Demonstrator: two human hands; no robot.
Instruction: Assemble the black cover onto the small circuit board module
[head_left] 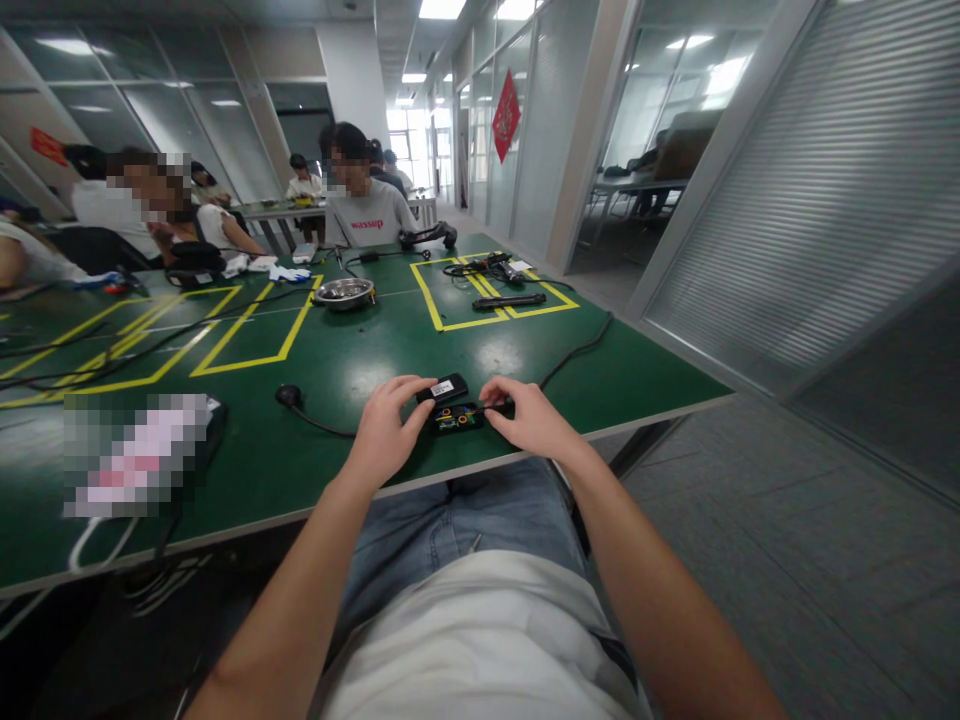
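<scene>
An opened black power adapter lies near the table's front edge. Its lower shell (459,418) faces up and shows a circuit board with coloured parts. My left hand (384,430) pinches the black adapter cover (456,384), which bears a white label, just behind the shell. At the shell's right end, my right hand (534,418) has its thumb and fingers closed around the black cable (576,352); the fingers partly hide that joint. Left of my left hand lies a round black plug (288,396), its cord running towards the adapter.
On the green table (360,350), a metal bowl (345,292) stands further back. A black bar (510,301) and tangled cables (487,268) lie within yellow tape at right. A blurred pink item (142,455) is at left. A person (367,205) sits opposite.
</scene>
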